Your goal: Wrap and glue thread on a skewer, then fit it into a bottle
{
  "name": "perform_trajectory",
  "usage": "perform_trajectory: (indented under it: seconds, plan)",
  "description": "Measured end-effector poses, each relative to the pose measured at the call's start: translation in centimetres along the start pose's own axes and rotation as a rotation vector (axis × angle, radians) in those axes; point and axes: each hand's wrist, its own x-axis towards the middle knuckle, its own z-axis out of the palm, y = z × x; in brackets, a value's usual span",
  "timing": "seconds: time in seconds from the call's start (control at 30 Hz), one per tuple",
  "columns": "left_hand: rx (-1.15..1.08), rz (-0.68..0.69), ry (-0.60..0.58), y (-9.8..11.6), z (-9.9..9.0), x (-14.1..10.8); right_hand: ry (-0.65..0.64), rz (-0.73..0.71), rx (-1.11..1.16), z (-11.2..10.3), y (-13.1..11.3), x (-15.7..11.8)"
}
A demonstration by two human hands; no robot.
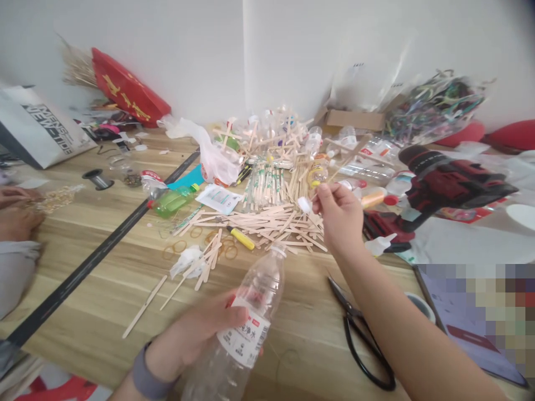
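Observation:
My left hand (209,320) is wrapped round a clear plastic bottle (246,334) with a white label, tilted with its neck pointing away from me. No cap sits on its mouth. Up and to the right, my right hand (340,214) has its thumb and fingers pinched near a small white piece (305,205); whether it grips this piece or a thin stick by it is unclear. Below that hand lies a heap of flat wooden sticks (271,223). A yellow-handled tool (241,238) rests at the heap's near edge.
Black scissors (363,334) lie beneath my right forearm. A red and black power drill (451,184) stands at the right, above a tablet (463,328). Bottles and bags crowd the back. Another person's hands (19,209) are at the far left, near a green bottle (173,201).

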Motion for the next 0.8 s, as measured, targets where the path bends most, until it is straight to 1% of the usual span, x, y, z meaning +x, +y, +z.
perform_trajectory:
  seconds: [0.17, 0.3, 0.43, 0.67, 0.8]
  plan:
    - [0.201, 0.064, 0.079, 0.5, -0.3, -0.8, 0.043, -0.08, 0.112, 0.1, -1.4, -0.7]
    - [0.269, 0.08, 0.105, 0.1, -0.6, -1.5, 0.094, -0.14, 0.173, 0.3, -1.7, -0.9]
    - [0.202, 0.091, 0.117, -0.6, -1.1, -2.2, 0.127, -0.157, 0.183, 0.3, -1.7, -0.5]
    - [0.102, 0.108, 0.135, -1.4, -2.0, -3.5, 0.178, -0.113, 0.183, 0.4, -1.5, 0.0]
    - [0.078, 0.108, 0.137, -1.6, -1.9, -3.7, 0.258, -0.103, 0.166, 1.2, -1.4, 0.1]
